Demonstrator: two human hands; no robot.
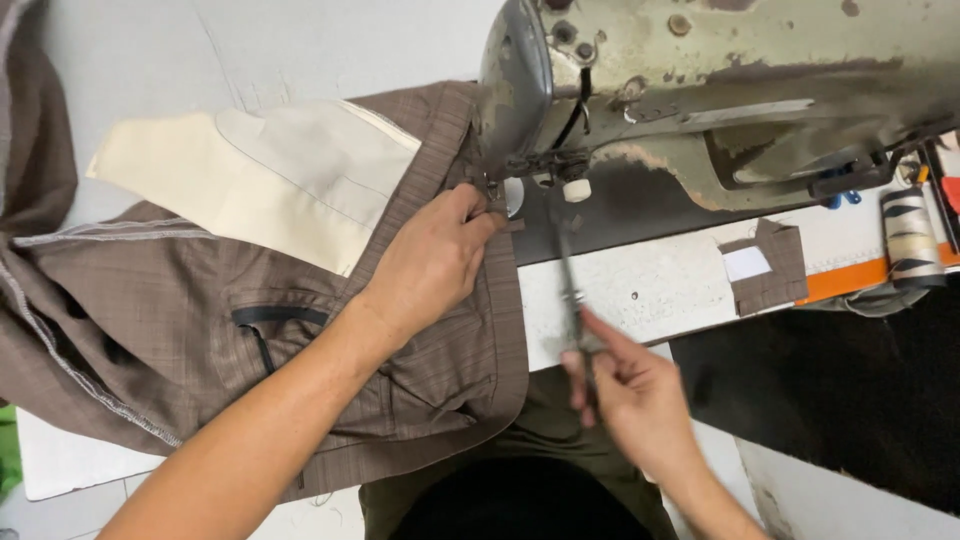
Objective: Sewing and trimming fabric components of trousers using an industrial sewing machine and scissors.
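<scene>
Where the head camera looks down, a brown checked garment lies spread over the white table, its waistband edge running up under the head of an old, worn green sewing machine. Cream pocket lining lies folded out on top of the garment, to the left of the waistband. Left hand: resting palm-down on the waistband, its fingers pressed together and pinching the cloth edge just beside the machine's presser foot. Right hand: held above the table's near edge, well apart from the left, its fingers closed around the handles of slim metal scissors, whose blades point up toward the needle area. Whether the blades touch anything cannot be told. Small brown fabric patch with a white square on it: lying on the table to the right of the scissors, below the machine arm. Thread spool, dark and cream banded: standing near the right edge, beside an orange strip. Dark green trousers of the person: visible below the table edge, between the two forearms.
</scene>
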